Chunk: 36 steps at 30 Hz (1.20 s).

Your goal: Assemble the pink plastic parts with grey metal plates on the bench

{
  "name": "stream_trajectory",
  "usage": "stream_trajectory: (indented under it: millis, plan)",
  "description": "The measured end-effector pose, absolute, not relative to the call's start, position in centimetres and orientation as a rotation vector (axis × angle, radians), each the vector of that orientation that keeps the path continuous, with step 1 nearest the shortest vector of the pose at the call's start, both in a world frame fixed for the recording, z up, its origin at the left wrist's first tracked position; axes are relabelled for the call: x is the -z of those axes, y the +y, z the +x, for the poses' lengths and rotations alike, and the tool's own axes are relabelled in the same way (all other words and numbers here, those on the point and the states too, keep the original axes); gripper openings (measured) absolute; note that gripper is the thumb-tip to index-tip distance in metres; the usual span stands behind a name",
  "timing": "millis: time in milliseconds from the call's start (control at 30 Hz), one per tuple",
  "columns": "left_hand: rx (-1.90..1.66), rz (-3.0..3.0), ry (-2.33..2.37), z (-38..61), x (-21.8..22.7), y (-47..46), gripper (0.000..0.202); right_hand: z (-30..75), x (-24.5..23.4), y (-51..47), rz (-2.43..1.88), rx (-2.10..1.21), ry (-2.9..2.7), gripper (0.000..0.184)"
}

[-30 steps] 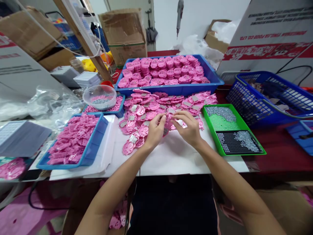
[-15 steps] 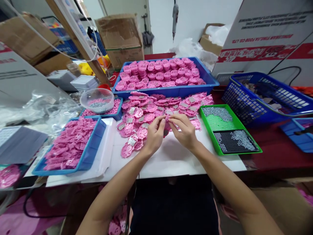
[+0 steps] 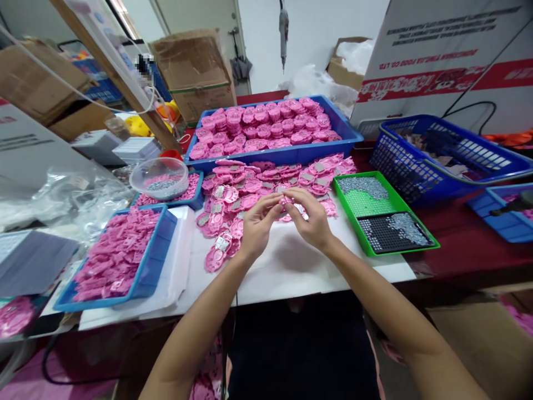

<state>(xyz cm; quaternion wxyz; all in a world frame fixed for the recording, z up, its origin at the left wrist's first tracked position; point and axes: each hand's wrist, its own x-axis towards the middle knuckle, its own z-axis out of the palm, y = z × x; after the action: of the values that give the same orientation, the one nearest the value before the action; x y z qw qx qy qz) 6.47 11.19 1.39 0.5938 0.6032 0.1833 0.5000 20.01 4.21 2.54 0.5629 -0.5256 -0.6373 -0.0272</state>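
My left hand (image 3: 259,222) and my right hand (image 3: 307,218) meet above the white work surface, fingertips pinched together on a small pink plastic part (image 3: 285,200). Fingers cover most of that part, so its exact shape is hidden. Just beyond and to the left of my hands spreads a heap of pink plastic casings (image 3: 250,186), several with grey or silvery rectangular pieces on them. One pink casing with a silvery plate (image 3: 222,242) lies at the near left of the heap.
A blue tray of stacked pink casings (image 3: 270,155) stands behind the heap. To the left are a blue bin of pink parts (image 3: 166,228) and a clear bowl (image 3: 137,180). At right sit a green tray with screws (image 3: 366,205) and a blue basket (image 3: 395,155). An electric screwdriver (image 3: 283,33) hangs above.
The view has shifted slightly, moving the trays a little left in the picture. Both hands stay pinched together on the small pink part, with their fingers slightly repositioned.
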Motion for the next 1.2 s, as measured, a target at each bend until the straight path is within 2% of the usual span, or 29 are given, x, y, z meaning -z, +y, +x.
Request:
stream_trajectory:
  millis: [233,433,533,800,867,1000,1200]
  plan:
    - [-1.505,1.877,0.387,6.0,-1.1,12.5,0.013,20.4,-1.7,4.5,-1.219,0.119,-1.589,0.019]
    - [-1.622,2.215,0.246,5.5,-0.9,12.9,0.035,20.5,-1.1,4.6,-1.203,0.132,-1.701,0.022]
    - [-1.635,2.278,0.197,5.5,-1.0,12.9,0.031,20.2,-1.0,4.6,-1.179,0.089,-1.710,0.019]
    - [-1.474,2.181,0.348,5.1,-1.6,12.5,0.009,19.4,-1.0,4.4,-1.193,0.020,-1.657,0.016]
    - [-1.434,2.124,0.366,5.1,-1.4,12.5,0.010,19.3,-0.9,4.4,-1.207,0.001,-1.629,0.015]
    - [-1.376,1.964,0.356,5.4,-1.2,12.4,0.025,19.2,-1.2,4.1,-1.193,-0.030,-1.543,0.014]
    - [-1.402,1.903,0.361,5.5,-1.7,12.4,0.014,19.7,-2.6,3.7,-1.141,-0.185,-1.434,0.019]
